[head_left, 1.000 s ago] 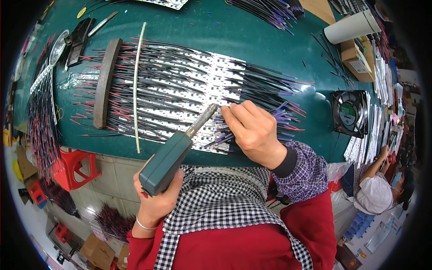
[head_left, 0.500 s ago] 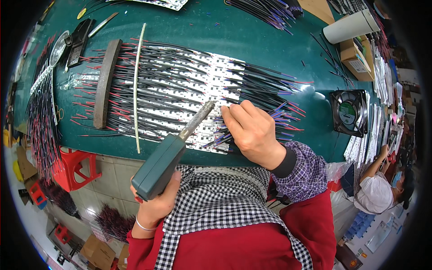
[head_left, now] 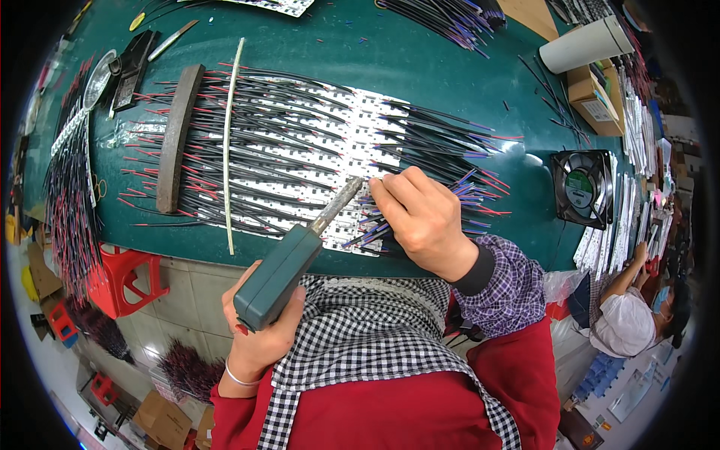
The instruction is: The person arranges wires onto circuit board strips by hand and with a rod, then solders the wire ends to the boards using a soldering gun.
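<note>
My left hand (head_left: 264, 334) is closed around the dark green handle of a soldering iron (head_left: 276, 277). The iron's worn metal tip meets the white circuit boards (head_left: 369, 112) close to my right fingertips. My right hand (head_left: 424, 217) is pinched, apparently on a thin wire at the boards; the fingers mostly hide it. Rows of black wires (head_left: 292, 139) with red ends run left across the boards. Other wires (head_left: 442, 135), some with purple or red ends, fan out to the right, partly under my right hand.
A dark bar (head_left: 178, 142) and a pale thin strip (head_left: 229, 150) lie across the left wires. Beyond them are a black tape-dispenser-like holder (head_left: 133, 71) and a wire bundle (head_left: 71, 187). A fan (head_left: 581, 187), white cup (head_left: 585, 45) and carton (head_left: 594, 97) stand right. A co-worker (head_left: 630, 322) sits farther right.
The soldering iron and my left hand have shifted right, and its tip has come slightly down and nearer my right fingertips. My right hand has barely moved.
</note>
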